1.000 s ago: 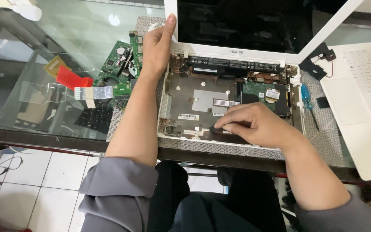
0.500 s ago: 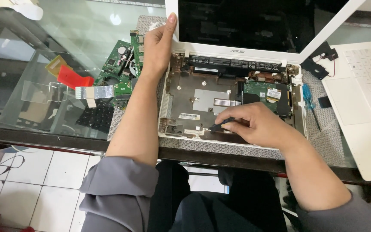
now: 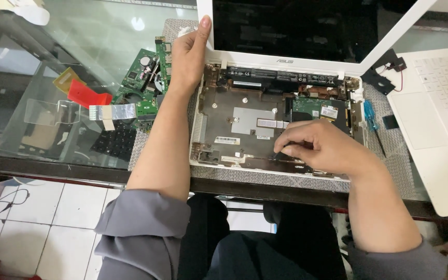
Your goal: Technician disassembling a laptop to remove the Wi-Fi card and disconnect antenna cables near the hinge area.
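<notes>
Left grip [image 3: 189, 59] clasps the white laptop screen bezel's [image 3: 208, 31] nine-o'clock edge; right grip [image 3: 317, 148] pinches a small black tool [image 3: 277, 154] over the opened white laptop base's [image 3: 250, 124] six-o'clock rim.

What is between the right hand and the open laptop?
Nothing visible. The right hand rests right on the laptop base, fingertips pinching something small and dark at its front edge. The left hand grips the screen corner.

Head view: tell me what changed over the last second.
Very little. The right hand shifted slightly left and toward the front edge of the open laptop base, fingertips pinched on something small and dark. The left hand kept its hold on the screen corner. The blue screwdriver stayed put.
</notes>
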